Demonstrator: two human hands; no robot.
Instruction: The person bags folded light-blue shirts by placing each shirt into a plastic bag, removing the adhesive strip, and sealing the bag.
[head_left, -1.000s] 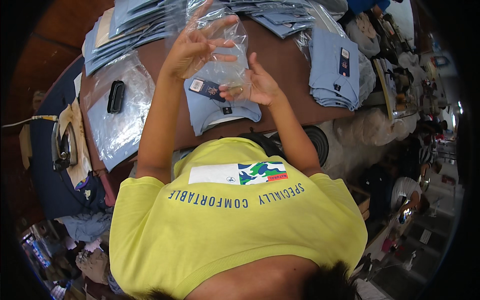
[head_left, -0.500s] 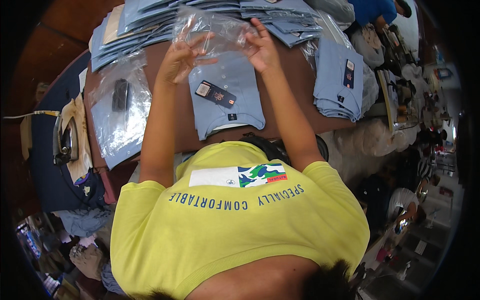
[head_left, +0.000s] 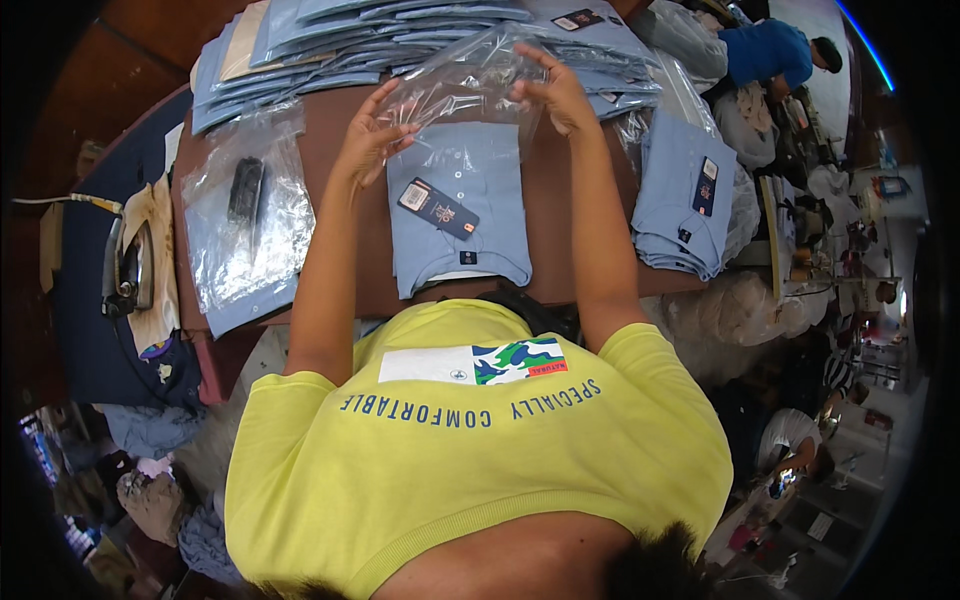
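Between my two hands a clear plastic bag (head_left: pixel 455 85) is stretched out above the far end of a folded light blue shirt (head_left: pixel 490 205). My left hand (head_left: pixel 372 140) pinches the bag's left edge between thumb and fingers. At its right edge, my right hand (head_left: pixel 556 92) grips the film, with some fingers raised. The shirt lies flat with its collar toward me and its buttons showing. A dark hang tag (head_left: pixel 438 208) rests slantwise on its front. Neither hand touches the shirt.
Bagged blue shirts (head_left: pixel 330 50) are piled at the back of the brown table (head_left: pixel 345 110). A bagged shirt (head_left: pixel 245 240) with a dark object on it lies left; folded shirts (head_left: pixel 680 200) are stacked right. An iron (head_left: pixel 128 270) stands far left. A person in blue (head_left: pixel 765 55) is at back right.
My hands have moved apart, and the bag between them is spread wider. The shirt beneath stays in place on the table.
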